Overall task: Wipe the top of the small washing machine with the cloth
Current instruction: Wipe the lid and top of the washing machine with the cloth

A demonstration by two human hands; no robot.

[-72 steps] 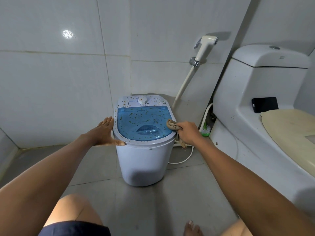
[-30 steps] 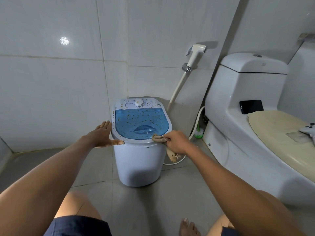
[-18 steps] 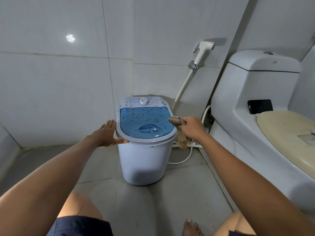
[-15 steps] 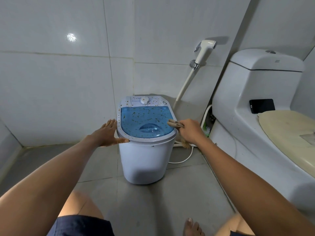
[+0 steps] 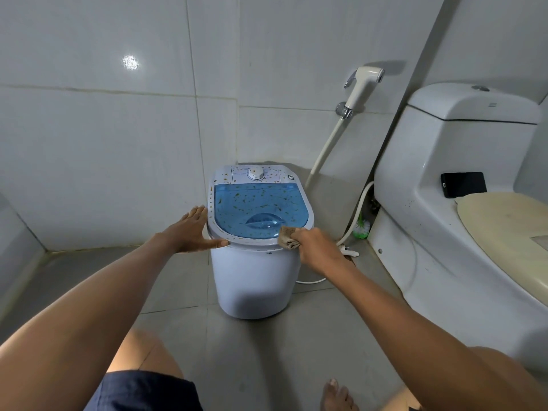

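Observation:
A small white washing machine (image 5: pixel 255 280) stands on the floor in the corner. Its blue see-through lid (image 5: pixel 258 209) and white control panel are speckled with brown flecks. My left hand (image 5: pixel 189 229) lies flat against the machine's left rim, fingers spread, thumb on the front edge. My right hand (image 5: pixel 314 244) grips a bunched brown cloth (image 5: pixel 287 237) and presses it on the front right rim of the top.
A white toilet (image 5: pixel 444 232) with a beige closed lid fills the right side, with a black phone (image 5: pixel 463 184) on its ledge. A bidet sprayer (image 5: pixel 360 87) hangs on the tiled wall. A white hose and cord (image 5: pixel 353 223) run behind the machine. My bare foot (image 5: pixel 338 396) is below.
My right hand has slid the cloth from the lid's right edge down to the front right rim. The left hand has stayed on the left rim.

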